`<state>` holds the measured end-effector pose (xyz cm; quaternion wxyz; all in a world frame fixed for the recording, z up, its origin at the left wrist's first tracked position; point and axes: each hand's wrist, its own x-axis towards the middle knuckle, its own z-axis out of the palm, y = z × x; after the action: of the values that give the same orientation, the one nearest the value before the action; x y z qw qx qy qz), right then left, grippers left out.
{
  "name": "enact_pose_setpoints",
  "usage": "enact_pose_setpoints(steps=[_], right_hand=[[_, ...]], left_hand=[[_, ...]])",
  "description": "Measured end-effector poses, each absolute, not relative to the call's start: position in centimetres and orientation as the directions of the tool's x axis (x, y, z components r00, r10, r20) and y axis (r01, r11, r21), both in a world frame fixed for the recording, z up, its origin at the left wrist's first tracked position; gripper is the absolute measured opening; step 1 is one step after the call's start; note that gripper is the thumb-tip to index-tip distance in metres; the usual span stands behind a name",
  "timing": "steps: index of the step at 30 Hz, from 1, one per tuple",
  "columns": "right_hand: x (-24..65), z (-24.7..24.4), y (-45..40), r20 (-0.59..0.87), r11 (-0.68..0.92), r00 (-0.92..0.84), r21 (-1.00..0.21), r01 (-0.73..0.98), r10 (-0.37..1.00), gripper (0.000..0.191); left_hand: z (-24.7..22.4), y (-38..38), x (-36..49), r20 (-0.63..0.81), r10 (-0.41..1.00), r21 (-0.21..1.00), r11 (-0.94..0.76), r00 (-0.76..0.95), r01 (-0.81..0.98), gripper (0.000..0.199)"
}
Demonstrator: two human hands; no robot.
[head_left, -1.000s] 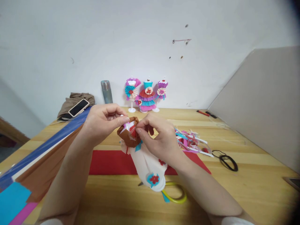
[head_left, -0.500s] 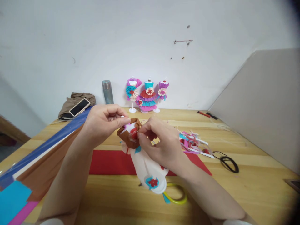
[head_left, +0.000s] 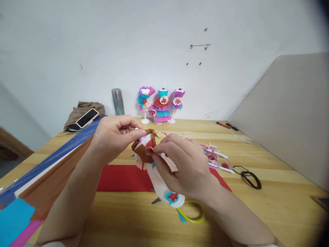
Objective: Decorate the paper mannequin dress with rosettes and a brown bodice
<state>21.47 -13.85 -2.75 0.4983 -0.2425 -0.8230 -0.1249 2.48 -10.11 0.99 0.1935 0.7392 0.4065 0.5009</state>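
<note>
My left hand [head_left: 119,135] pinches the white knob at the top of a small dress form, which lies tilted toward me. Brown crepe paper [head_left: 141,151] wraps around its upper end, with white and red showing inside the folds. A long white skirt [head_left: 158,180] runs down from it, bearing a blue-and-red flower [head_left: 173,197] near the hem. My right hand [head_left: 185,164] is closed at the brown paper's near edge, thumb and forefinger pinching a small clear strip [head_left: 149,150]. The right hand covers part of the skirt.
Beneath the form lies a red sheet [head_left: 120,178], with yellow-handled scissors [head_left: 199,219] nearer me. Dressed forms [head_left: 162,113] stand by the wall beside a bottle [head_left: 118,103]. Scraps [head_left: 212,154] and a black cord loop [head_left: 253,180] are right; paper rolls [head_left: 53,168] and a phone [head_left: 87,118] left.
The dress form has swung slightly to the right and its hem has risen a little. My right hand has turned and shifted right, its fingers still at the brown paper's edge.
</note>
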Motion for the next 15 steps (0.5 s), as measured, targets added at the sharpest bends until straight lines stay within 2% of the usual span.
enact_pose_setpoints(steps=[3, 6, 9, 13, 15], right_hand=[[22.2, -2.6, -13.6, 0.852, 0.793, -0.469, 0.113, 0.599, 0.233, 0.014], [22.6, -2.7, -13.4, 0.831, 0.747, -0.495, 0.155, 0.646, 0.256, 0.02], [22.6, -2.7, -13.5, 0.829, 0.775, -0.484, 0.102, 0.623, 0.28, 0.025], [22.5, -2.4, -14.4, 0.842, 0.807, -0.374, -0.115, 0.579, 0.388, 0.026], [22.7, -2.2, -14.9, 0.839, 0.791, -0.335, -0.17, 0.588, 0.429, 0.026]], left_hand=[[0.7, -10.0, 2.8, 0.586, 0.798, 0.697, -0.584, 0.139, 0.415, 0.009], [0.4, -10.0, 3.0, 0.589, 0.804, 0.727, -0.57, 0.079, 0.383, 0.008], [0.4, -10.5, 3.1, 0.586, 0.809, 0.748, -0.561, 0.045, 0.354, 0.008], [0.7, -11.6, 3.3, 0.607, 0.794, 0.741, -0.583, 0.04, 0.333, 0.008], [0.6, -12.0, 3.4, 0.622, 0.783, 0.728, -0.587, 0.02, 0.355, 0.008]])
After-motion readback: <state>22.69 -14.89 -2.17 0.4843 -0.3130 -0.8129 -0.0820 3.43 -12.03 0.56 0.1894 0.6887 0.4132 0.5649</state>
